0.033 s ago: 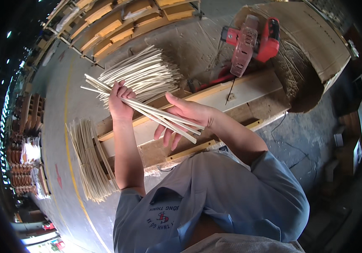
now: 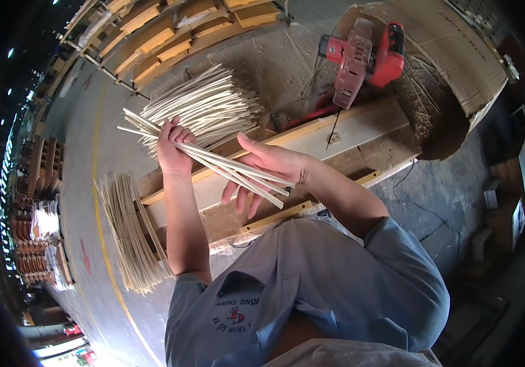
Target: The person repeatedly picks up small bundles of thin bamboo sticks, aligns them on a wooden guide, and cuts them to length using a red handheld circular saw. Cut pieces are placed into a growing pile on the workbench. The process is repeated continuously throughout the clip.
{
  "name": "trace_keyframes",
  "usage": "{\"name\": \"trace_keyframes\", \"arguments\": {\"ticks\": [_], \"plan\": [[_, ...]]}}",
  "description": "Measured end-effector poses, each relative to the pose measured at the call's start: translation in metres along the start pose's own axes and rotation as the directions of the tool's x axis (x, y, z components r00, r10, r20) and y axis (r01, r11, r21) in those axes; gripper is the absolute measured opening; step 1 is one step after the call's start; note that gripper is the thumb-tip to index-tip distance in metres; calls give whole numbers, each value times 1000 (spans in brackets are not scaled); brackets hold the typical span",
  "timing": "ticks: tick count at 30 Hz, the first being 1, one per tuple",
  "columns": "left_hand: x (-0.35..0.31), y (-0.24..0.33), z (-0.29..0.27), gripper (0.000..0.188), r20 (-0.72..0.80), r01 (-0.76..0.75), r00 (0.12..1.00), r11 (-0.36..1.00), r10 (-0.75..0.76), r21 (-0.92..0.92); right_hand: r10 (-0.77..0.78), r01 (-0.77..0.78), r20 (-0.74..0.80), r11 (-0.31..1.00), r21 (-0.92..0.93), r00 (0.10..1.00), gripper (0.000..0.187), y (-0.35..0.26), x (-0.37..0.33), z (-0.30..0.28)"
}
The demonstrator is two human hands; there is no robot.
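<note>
My left hand (image 2: pixel 175 145) is closed round a small bunch of thin, pale wooden sticks (image 2: pixel 229 165). The bunch slants down to the right, its ends fanning a little apart. Under those ends my right hand (image 2: pixel 268 166) is open, thumb raised and fingers spread. The sticks pass across its palm and fingers; whether they rest on it I cannot tell. Just beyond my left hand lies a big pile of similar sticks (image 2: pixel 204 101). Another bundle of sticks (image 2: pixel 126 229) hangs over the left end of the wooden bench (image 2: pixel 369 150), left of my forearm.
A red power saw (image 2: pixel 355 64) with a guard stands at the bench's far right. Behind it an open cardboard box (image 2: pixel 452 55) holds offcuts. A wooden fence strip (image 2: pixel 311 129) runs along the bench. Racks with wooden boards (image 2: pixel 171 43) stand at the back, and a cable (image 2: pixel 421 211) lies on the floor.
</note>
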State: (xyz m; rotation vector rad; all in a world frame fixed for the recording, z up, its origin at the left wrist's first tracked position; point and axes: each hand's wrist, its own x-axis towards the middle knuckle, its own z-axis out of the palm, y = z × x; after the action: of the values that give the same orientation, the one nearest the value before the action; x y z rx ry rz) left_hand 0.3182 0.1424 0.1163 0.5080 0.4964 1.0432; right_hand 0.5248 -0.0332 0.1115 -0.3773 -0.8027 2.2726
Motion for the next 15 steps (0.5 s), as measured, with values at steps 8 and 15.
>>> {"name": "trace_keyframes", "arguments": {"ticks": [8, 15], "plan": [[22, -7, -28, 30, -121, 33, 992, 999, -29, 29, 27, -23, -121, 999, 31, 992, 79, 0, 9, -3], [15, -13, -32, 45, -207, -13, 977, 988, 45, 153, 152, -163, -272, 986, -20, 950, 16, 5, 20, -8]]}}
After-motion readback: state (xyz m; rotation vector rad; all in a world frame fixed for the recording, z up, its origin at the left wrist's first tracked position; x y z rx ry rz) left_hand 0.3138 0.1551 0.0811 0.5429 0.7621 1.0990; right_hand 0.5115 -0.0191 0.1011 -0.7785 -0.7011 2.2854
